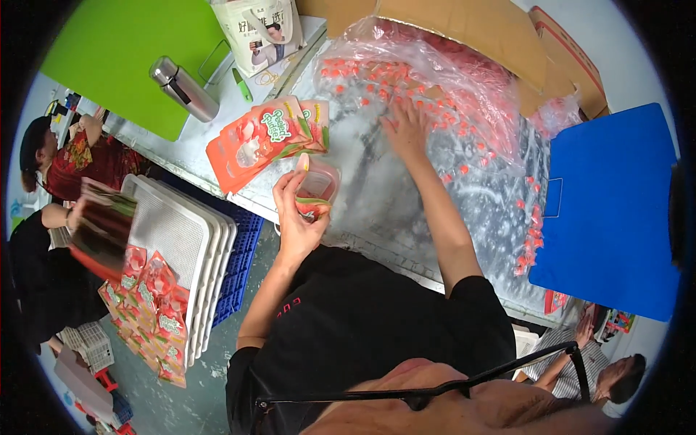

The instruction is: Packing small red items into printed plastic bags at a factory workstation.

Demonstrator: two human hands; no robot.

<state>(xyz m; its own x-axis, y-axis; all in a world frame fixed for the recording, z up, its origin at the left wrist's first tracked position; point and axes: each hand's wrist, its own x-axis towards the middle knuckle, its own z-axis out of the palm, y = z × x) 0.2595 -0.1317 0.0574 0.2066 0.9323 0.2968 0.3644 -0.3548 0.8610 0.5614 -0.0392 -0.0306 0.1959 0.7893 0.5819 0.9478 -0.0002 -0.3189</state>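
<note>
While facing the grey table [362, 206], bounded at right by a blue board [609, 210] and beyond by crumpled plastic [467, 94]; beside fanned pouches [250, 145], pinching one partly clear pouch [320, 185] with left hand [298, 221]; holding right hand [407, 132], loosely spread, near small red pieces [446, 178].

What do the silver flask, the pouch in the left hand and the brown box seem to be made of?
Flask: probably steel; its silver body shines with bright streaks.
Pouch in the left hand: likely thin, glossy plastic film, as part looks see-through.
Brown box: likely cardboard, judging by its matt tan flaps.
</note>
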